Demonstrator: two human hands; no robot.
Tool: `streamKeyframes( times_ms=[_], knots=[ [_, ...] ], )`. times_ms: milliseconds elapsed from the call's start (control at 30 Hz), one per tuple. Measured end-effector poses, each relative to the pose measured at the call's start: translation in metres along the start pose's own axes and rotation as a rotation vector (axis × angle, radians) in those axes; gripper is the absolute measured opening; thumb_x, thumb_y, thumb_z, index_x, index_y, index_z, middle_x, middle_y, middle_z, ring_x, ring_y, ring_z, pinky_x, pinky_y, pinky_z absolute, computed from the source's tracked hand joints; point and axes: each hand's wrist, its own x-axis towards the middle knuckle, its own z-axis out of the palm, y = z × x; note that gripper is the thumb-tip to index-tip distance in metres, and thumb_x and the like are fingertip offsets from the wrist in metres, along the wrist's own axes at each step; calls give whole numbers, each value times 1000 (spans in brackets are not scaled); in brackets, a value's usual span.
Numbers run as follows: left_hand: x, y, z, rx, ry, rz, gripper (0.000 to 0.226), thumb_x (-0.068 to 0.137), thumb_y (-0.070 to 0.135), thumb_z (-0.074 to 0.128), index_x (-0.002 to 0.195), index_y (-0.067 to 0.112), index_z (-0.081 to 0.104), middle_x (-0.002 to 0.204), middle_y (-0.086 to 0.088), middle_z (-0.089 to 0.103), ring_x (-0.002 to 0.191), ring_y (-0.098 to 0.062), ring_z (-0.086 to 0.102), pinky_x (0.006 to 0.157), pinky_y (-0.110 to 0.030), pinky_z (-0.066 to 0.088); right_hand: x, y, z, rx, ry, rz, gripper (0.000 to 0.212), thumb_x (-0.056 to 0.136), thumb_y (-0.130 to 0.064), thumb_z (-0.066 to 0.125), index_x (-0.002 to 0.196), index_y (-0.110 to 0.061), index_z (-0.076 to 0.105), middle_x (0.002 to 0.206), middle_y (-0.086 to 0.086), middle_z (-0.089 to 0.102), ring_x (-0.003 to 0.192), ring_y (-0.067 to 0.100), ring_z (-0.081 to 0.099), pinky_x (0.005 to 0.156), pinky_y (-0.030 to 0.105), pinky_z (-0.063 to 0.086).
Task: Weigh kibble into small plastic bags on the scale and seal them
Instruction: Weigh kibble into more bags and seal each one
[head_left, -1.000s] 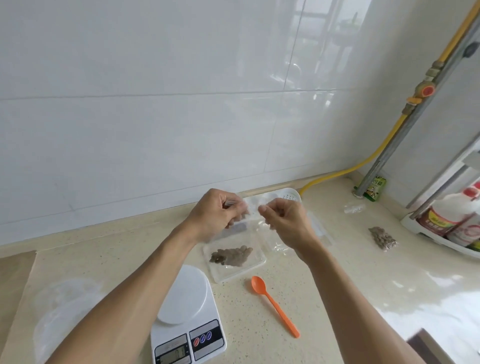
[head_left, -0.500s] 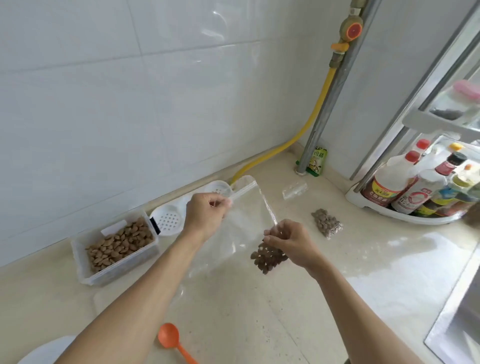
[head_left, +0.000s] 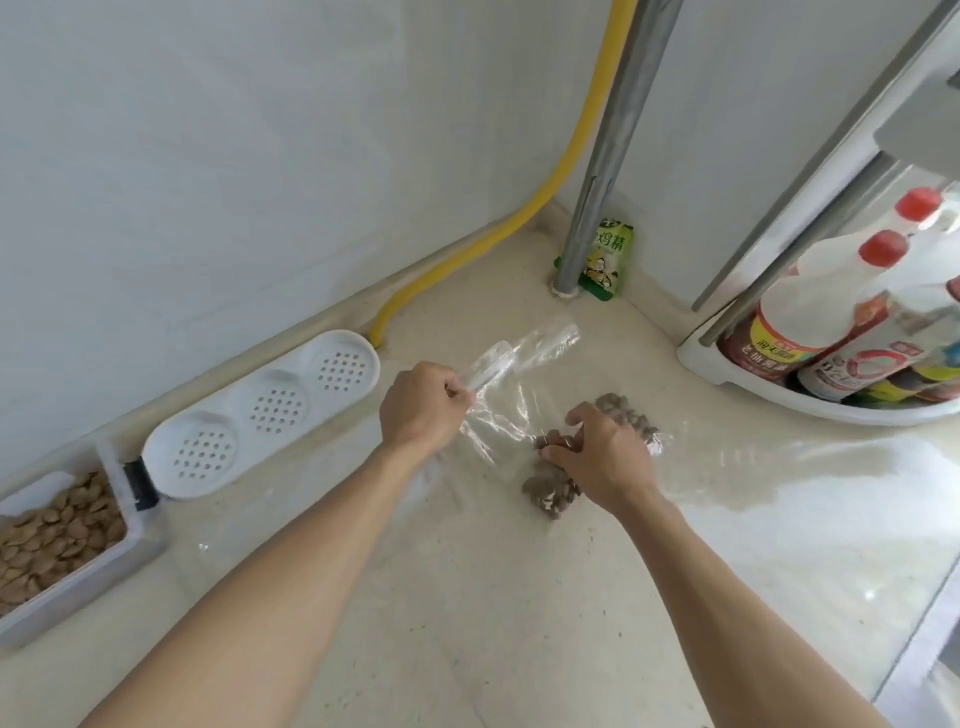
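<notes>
Bag (head_left: 498, 415) between hands, mid-counter

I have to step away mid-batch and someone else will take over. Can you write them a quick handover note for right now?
Left hand pinches the top edge of a clear plastic bag. Right hand grips a small filled bag of brown kibble low over the beige countertop. Another kibble bag lies just behind that hand. The clear plastic tub of loose kibble sits far left.
Done: at least two portions bagged.
Left: set this one down and weigh more; scale is out of view.
</notes>
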Motion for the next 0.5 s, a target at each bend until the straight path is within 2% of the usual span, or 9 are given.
streamKeyframes(
  times_ms=[133,233,300,367,433,500],
  knots=[
    [6,-2,11,35,-14,5,22,84,22,67,70,5,64,70,-7,67,70,-26,65,57,-37,51,5,5,3,-93,23,-32,60,79,-48,76,127,-18,58,121,4,62,120,27,50,95,38,44],
    [8,-3,15,59,-2,7,23,84,22,68,70,5,64,68,-6,66,71,-27,64,56,-31,44,7,6,4,-126,48,-57,59,79,-47,75,127,-17,59,126,6,57,126,27,43,101,40,38],
    [8,-3,16,83,5,30,20,85,27,69,74,9,67,71,-3,66,75,-26,64,66,-33,44,6,5,3,-135,56,-56,57,80,-46,74,126,-16,60,128,6,57,127,27,42,102,41,37],
    [8,-3,13,129,29,63,21,86,36,69,90,16,69,87,2,67,88,-23,62,80,-36,44,4,3,3,-146,71,-56,53,83,-44,72,126,-16,60,128,7,57,127,28,42,102,42,37],
    [6,-7,7,175,65,77,34,87,42,66,113,20,66,108,1,64,104,-23,58,88,-39,39,1,-4,2,-165,80,-65,49,86,-40,67,128,-16,59,130,7,56,128,29,41,103,42,35],
    [1,-14,-4,174,87,88,42,89,42,64,125,20,61,119,-2,60,113,-23,54,94,-41,37,-1,-19,2,-158,72,-92,49,87,-37,66,131,-16,57,132,7,54,126,29,42,102,41,35]
  ],
)
